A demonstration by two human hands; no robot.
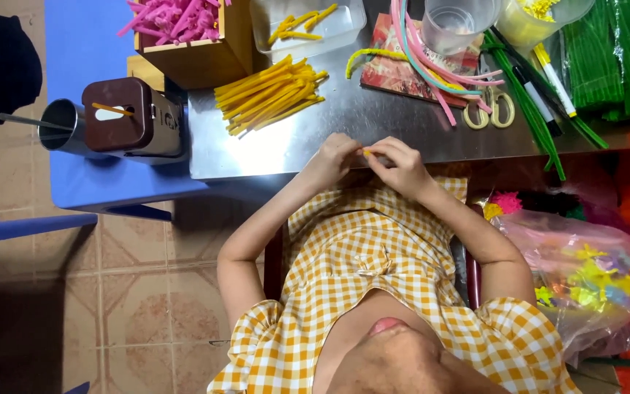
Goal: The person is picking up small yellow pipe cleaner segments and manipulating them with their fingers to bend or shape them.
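Note:
My left hand (333,157) and my right hand (402,164) meet at the near edge of the metal table (373,124). Together they pinch a short yellow pipe-cleaner piece (366,152) between the fingertips; most of it is hidden by the fingers. Just beyond my left hand lies a pile of cut yellow pipe-cleaner pieces (267,91). I wear a yellow checked dress, and my chin shows at the bottom of the view.
At the back stand a wooden box of pink pieces (184,29), a clear tray with yellow pieces (308,25), a clear cup (457,22), scissors (490,109), markers and green pipe cleaners (614,58). A plastic bag of colourful shapes (585,270) lies right; a brown box (129,117) left.

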